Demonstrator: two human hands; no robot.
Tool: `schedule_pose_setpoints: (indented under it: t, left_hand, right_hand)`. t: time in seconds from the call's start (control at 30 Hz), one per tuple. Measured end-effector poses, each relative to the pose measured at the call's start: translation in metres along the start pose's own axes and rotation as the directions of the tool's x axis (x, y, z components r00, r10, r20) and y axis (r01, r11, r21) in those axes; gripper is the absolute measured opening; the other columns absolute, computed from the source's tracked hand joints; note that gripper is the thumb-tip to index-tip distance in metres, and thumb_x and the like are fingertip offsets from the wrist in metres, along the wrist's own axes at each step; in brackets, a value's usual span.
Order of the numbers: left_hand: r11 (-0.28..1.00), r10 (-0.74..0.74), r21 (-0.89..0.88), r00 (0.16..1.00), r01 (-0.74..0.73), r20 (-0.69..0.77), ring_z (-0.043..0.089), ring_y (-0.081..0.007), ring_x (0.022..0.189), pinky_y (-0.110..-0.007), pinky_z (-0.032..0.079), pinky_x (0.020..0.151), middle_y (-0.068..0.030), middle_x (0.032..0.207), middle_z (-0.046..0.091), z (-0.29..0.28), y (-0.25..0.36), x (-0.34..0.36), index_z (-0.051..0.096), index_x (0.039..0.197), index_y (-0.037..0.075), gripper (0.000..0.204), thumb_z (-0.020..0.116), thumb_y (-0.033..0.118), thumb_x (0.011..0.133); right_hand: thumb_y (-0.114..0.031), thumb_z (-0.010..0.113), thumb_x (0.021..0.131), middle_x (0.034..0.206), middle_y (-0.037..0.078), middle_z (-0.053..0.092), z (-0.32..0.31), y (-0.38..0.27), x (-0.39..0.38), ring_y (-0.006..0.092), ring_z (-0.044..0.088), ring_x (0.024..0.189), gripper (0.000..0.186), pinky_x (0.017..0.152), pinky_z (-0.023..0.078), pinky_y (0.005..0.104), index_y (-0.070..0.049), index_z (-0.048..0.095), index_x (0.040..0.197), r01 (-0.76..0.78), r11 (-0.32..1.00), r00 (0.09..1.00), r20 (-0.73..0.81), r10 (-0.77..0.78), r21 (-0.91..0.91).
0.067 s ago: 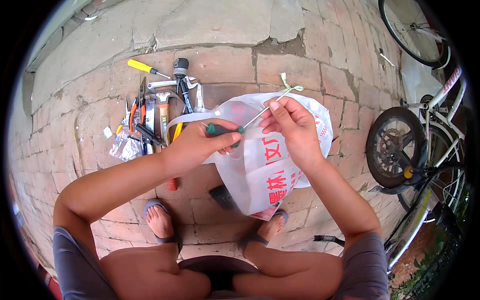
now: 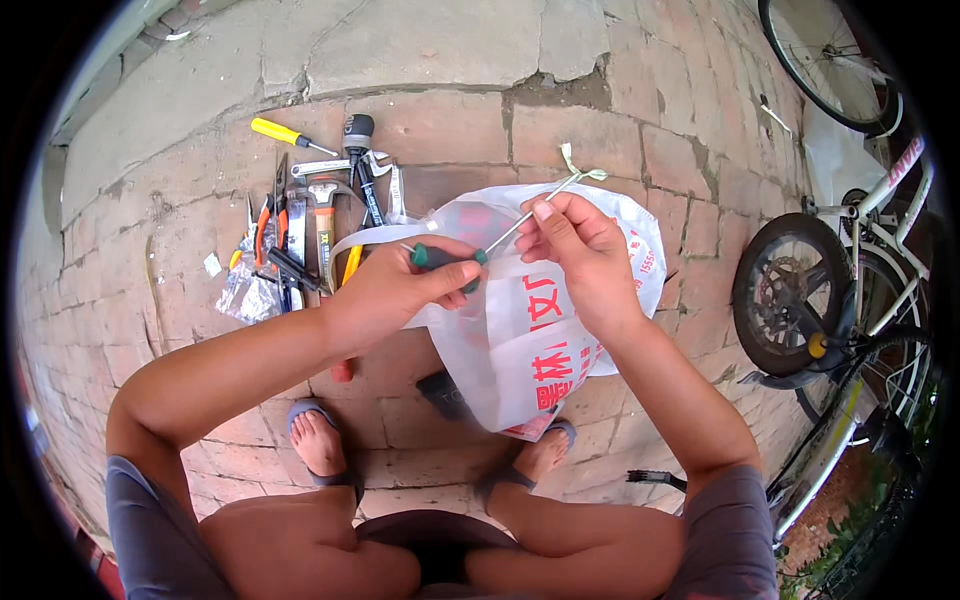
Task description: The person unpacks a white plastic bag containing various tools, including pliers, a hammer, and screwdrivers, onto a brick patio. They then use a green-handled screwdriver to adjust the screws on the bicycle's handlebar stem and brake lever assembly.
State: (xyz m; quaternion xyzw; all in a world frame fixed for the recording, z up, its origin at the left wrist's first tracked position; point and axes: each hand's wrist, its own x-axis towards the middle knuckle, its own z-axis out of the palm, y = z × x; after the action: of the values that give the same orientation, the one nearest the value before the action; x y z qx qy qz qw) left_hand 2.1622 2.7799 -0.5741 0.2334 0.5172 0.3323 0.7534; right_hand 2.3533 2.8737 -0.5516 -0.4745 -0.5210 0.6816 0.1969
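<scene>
My left hand (image 2: 425,285) is closed round a screwdriver with a green handle (image 2: 435,257), whose thin metal shaft (image 2: 505,235) points up to the right. My right hand (image 2: 578,250) pinches that shaft partway along, and a pale, knotted strip (image 2: 590,174) is at the far end. Below both hands a white plastic bag (image 2: 500,360) with red print lies on the paving; what is inside is only faintly visible.
Left of the bag lie a hammer (image 2: 325,225), pliers (image 2: 262,230), wrenches (image 2: 310,168), a yellow screwdriver (image 2: 275,129) and small plastic packets (image 2: 248,295). A dark object (image 2: 440,398) pokes out beneath the bag. Bicycles (image 2: 890,290) stand along the right on the brick paving (image 2: 680,160).
</scene>
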Motion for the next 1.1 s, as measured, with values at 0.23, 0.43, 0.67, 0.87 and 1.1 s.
schedule_pose_setpoints:
  t: [0.23, 0.43, 0.67, 0.87, 1.1]
  left_hand:
    - [0.817, -0.067, -0.576, 0.994, 0.004, -0.089, 0.061, -0.0137, 0.096, -0.030, 0.051, 0.089, -0.0067, 0.111, 0.060, 0.031, -0.017, -0.007, 0.054, 0.119, 0.000, 0.034, 0.058, 0.025, 0.096]
    - [0.695, -0.105, -0.719, 0.990, 0.003, -0.097, 0.062, -0.0132, 0.093, -0.031, 0.050, 0.084, -0.0049, 0.103, 0.061, 0.042, -0.046, -0.027, 0.056, 0.116, 0.004, 0.029, 0.051, 0.027, 0.100]
    - [0.915, -0.120, -0.378, 0.989, 0.144, 0.087, 0.056, -0.0098, 0.090, -0.026, 0.048, 0.079, -0.0026, 0.099, 0.059, 0.076, -0.050, -0.078, 0.056, 0.106, 0.001, 0.017, 0.052, 0.016, 0.097]
    - [0.931, -0.362, 0.035, 0.930, 0.365, -0.065, 0.057, -0.0117, 0.087, -0.027, 0.048, 0.078, -0.0047, 0.093, 0.060, 0.061, -0.080, -0.163, 0.057, 0.099, 0.001, 0.014, 0.053, 0.012, 0.092]
    - [0.894, -0.445, -0.183, 0.858, 0.410, -0.254, 0.057, -0.0102, 0.079, -0.026, 0.046, 0.072, -0.0012, 0.085, 0.060, 0.052, 0.016, -0.290, 0.059, 0.098, 0.007, 0.017, 0.055, 0.022, 0.094]
  right_hand:
    - [-0.025, 0.046, 0.101, 0.110, 0.006, 0.063, 0.038, 0.044, -0.014, 0.0136, 0.057, 0.100, 0.029, 0.092, 0.045, 0.0290, -0.002, 0.061, 0.112, -0.183, 0.927, 0.979, 0.152, 0.139, 0.328]
    - [-0.025, 0.047, 0.101, 0.125, 0.010, 0.060, 0.064, 0.049, -0.038, 0.0125, 0.060, 0.099, 0.033, 0.082, 0.050, 0.0242, -0.001, 0.057, 0.121, -0.353, 0.739, 0.935, 0.207, 0.286, 0.574]
    - [-0.014, 0.057, 0.094, 0.090, 0.011, 0.066, 0.063, 0.029, -0.074, 0.0155, 0.064, 0.077, 0.030, 0.070, 0.054, 0.0285, -0.002, 0.058, 0.121, -0.263, 0.795, 0.943, -0.027, 0.331, 0.547]
    - [-0.007, 0.056, 0.092, 0.067, 0.002, 0.051, 0.095, -0.035, -0.129, 0.0091, 0.051, 0.054, 0.011, 0.048, 0.043, 0.0240, -0.006, 0.048, 0.099, -0.333, 0.720, 0.867, -0.103, 0.488, 0.609]
    - [-0.014, 0.060, 0.091, 0.076, -0.001, 0.051, 0.153, -0.169, -0.187, 0.0067, 0.048, 0.069, 0.012, 0.062, 0.042, 0.0221, -0.003, 0.055, 0.093, -0.392, 0.762, 0.839, -0.139, 0.526, 0.516]
